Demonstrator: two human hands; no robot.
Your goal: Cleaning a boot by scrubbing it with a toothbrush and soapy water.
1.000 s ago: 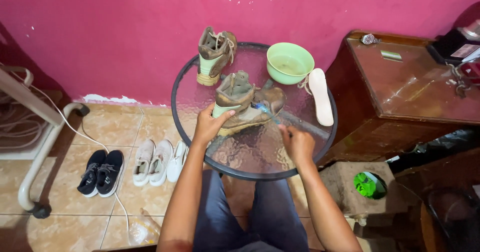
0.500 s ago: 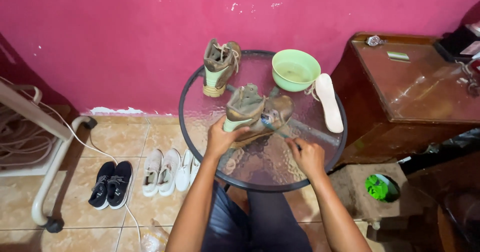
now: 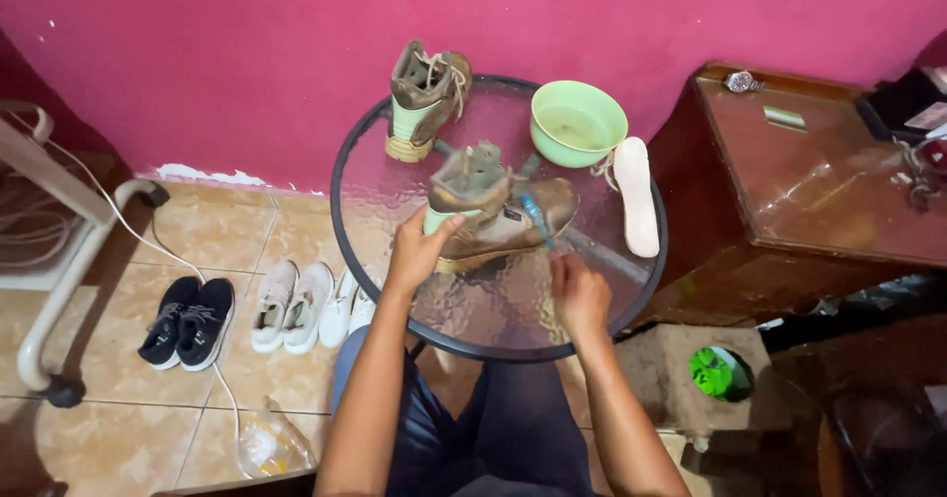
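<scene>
Since a second ago the left hand [image 3: 419, 250] has closed on the boot's [image 3: 493, 211] heel, while the right hand [image 3: 580, 295], at five o'clock, holds a small brush [image 3: 535, 216] against its side, so scrubbing is underway.

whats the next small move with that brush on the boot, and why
Probably draw the brush along the side of the boot. The left hand already braces the boot's heel on the glass table, and the right hand holds the brush with its head against the boot's side, so a short scrubbing stroke seems to fit.
</scene>
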